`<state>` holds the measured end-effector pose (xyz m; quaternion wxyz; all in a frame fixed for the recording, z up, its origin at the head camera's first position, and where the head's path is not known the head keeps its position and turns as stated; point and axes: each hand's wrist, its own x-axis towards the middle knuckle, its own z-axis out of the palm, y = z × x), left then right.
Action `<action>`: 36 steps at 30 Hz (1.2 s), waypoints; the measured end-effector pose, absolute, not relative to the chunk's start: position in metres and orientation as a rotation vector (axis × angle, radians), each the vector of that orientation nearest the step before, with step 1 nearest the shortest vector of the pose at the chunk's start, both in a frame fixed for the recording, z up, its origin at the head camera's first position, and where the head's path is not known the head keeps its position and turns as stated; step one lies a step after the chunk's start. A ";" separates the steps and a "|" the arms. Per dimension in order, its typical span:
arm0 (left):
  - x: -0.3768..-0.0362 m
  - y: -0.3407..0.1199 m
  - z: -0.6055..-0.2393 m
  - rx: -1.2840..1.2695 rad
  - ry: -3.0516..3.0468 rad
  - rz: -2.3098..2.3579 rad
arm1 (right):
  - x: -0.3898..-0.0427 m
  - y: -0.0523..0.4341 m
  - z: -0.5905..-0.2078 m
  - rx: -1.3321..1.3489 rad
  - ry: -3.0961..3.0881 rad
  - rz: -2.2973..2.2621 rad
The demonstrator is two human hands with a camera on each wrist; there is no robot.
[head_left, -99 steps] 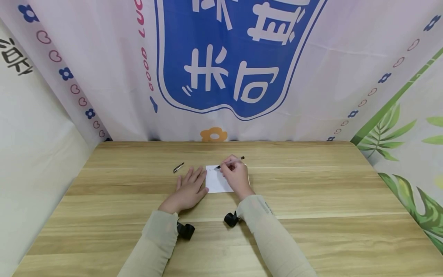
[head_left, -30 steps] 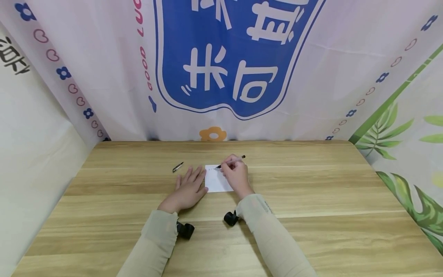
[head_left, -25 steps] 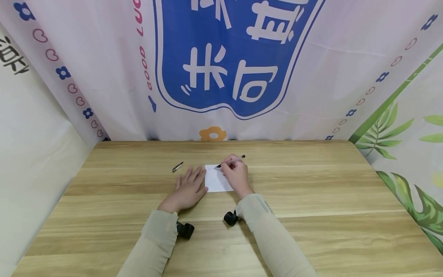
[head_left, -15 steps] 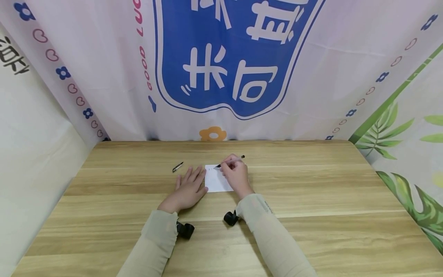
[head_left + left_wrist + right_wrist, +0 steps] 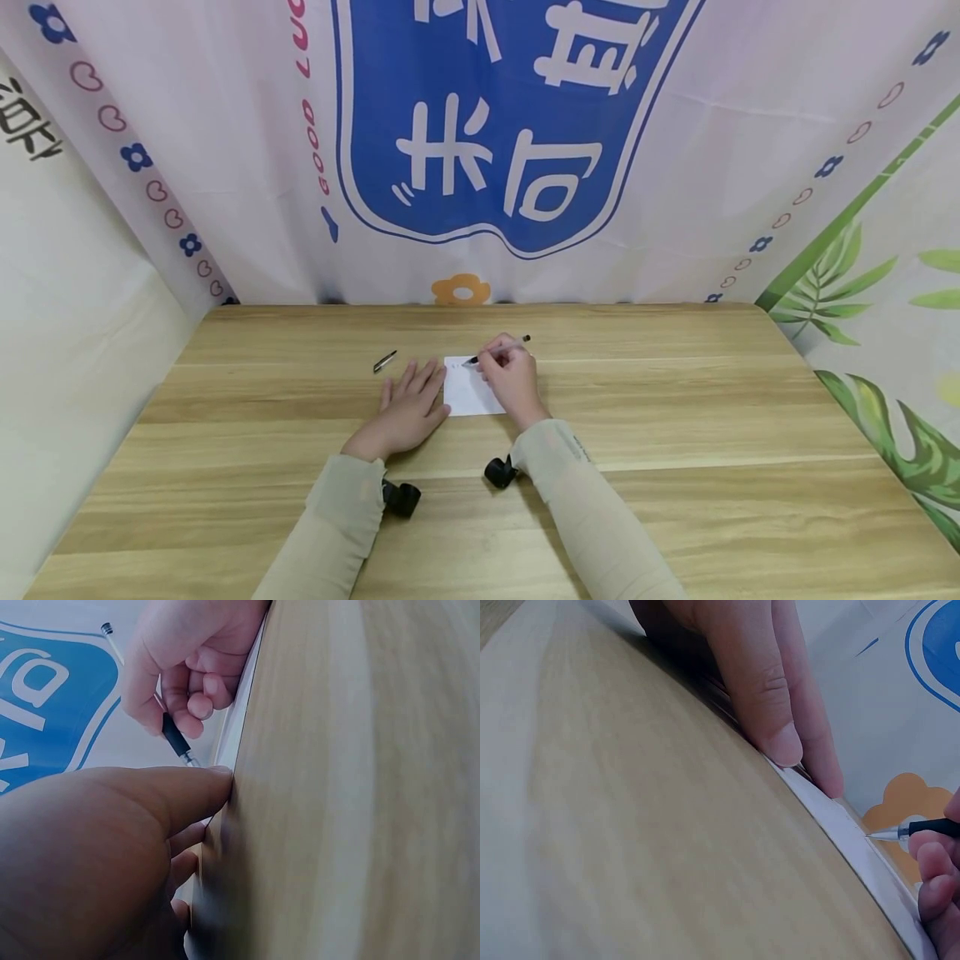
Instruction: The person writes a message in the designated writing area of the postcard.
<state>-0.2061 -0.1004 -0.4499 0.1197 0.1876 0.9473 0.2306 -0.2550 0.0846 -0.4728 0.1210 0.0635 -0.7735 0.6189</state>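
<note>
My right hand [image 5: 513,382] pinches a pen [image 5: 501,350] with a black grip and a clear barrel. Its tip meets the upper part of a small white sheet of paper [image 5: 468,396], where a few faint marks show near the top left. The right wrist view shows the pen's metal tip [image 5: 885,834] at the paper [image 5: 847,836]. My left hand [image 5: 405,412] lies flat with spread fingers, thumb and fingertips on the paper's left edge. A black-and-clear pen cap [image 5: 386,362] lies beyond the left fingers. The right hand hides the paper's right side.
The wooden table [image 5: 712,433] carries the paper and cap. A printed curtain [image 5: 262,167] hangs along its far edge, with further cloth at both sides. Black wrist cameras [image 5: 402,500] sit at both sleeve cuffs.
The pen tip shifts very slightly over the paper in small strokes; the right hand stays almost in place. The left hand and the cap stay put. The head view has tilted a touch.
</note>
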 end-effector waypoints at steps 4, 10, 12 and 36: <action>-0.206 -0.100 -0.449 0.551 2.768 0.661 | -0.255 0.086 -0.473 0.209 -2.260 1.814; -0.206 -0.100 -0.447 0.549 2.766 0.666 | -0.256 0.086 -0.473 0.223 -2.262 1.808; -0.206 -0.100 -0.447 0.549 2.765 0.665 | -0.256 0.086 -0.473 0.222 -2.257 1.808; -0.207 -0.100 -0.450 0.558 2.769 0.668 | -0.256 0.086 -0.473 0.220 -2.248 1.782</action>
